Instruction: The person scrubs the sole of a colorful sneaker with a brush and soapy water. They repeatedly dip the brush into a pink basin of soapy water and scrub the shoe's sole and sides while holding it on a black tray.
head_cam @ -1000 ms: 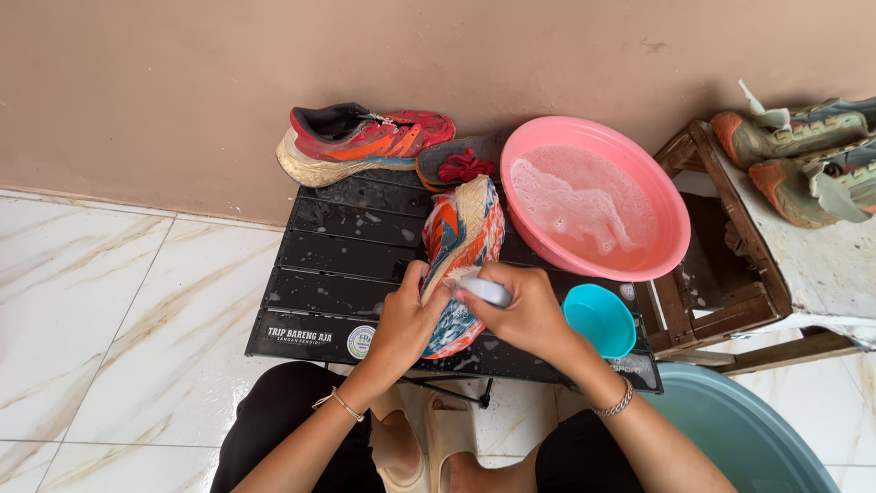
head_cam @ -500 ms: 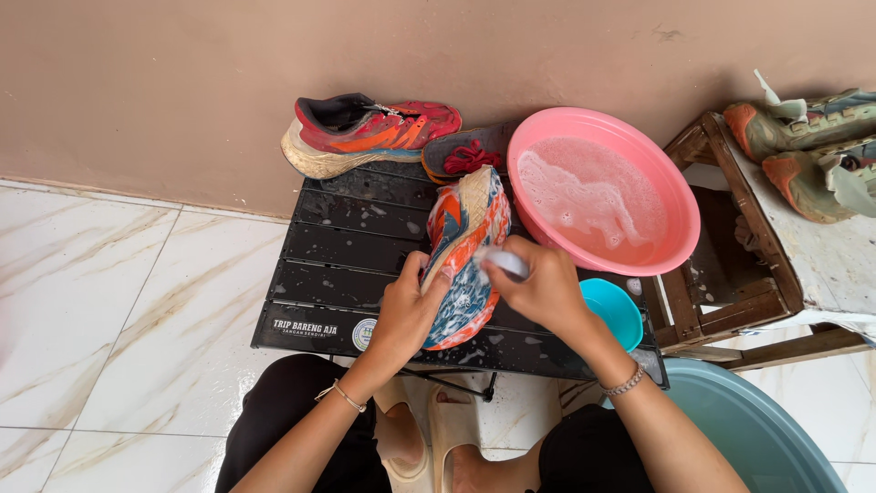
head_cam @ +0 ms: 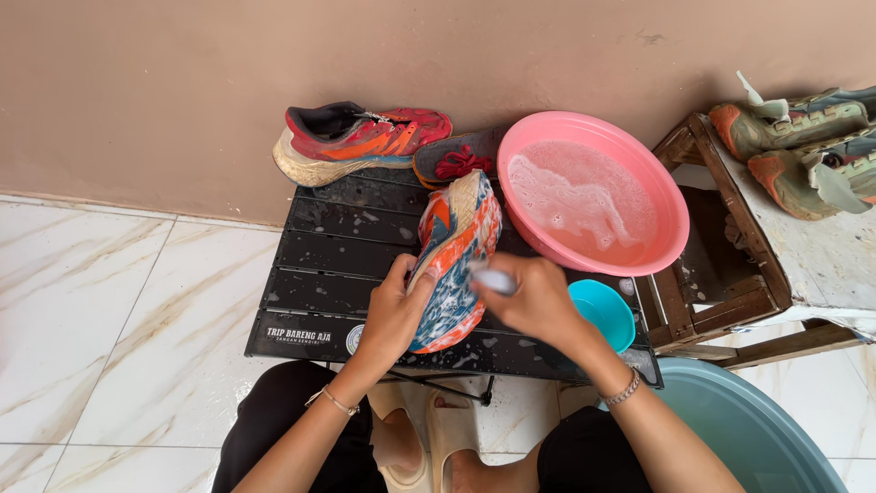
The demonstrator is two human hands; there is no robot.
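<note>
Soapy orange-and-blue shoe (head_cam: 453, 260) lies sole-up, lengthwise on the black slatted table (head_cam: 338, 246)

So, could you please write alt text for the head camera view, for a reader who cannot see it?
The left hand steadies a soapy orange-and-blue running shoe, sole up, on a black slatted table while the right hand presses a white-handled brush against it. A pink plastic basin of sudsy water stands alongside, a red shoe behind.

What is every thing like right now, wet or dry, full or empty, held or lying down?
Orange shoe: soapy, sole up, held by left hand.
Brush: gripped by right hand.
Pink basin: holds sudsy water.
Red shoe: lying against the wall.
Black table: wet.
Small teal bowl: upright, contents unclear.
</note>
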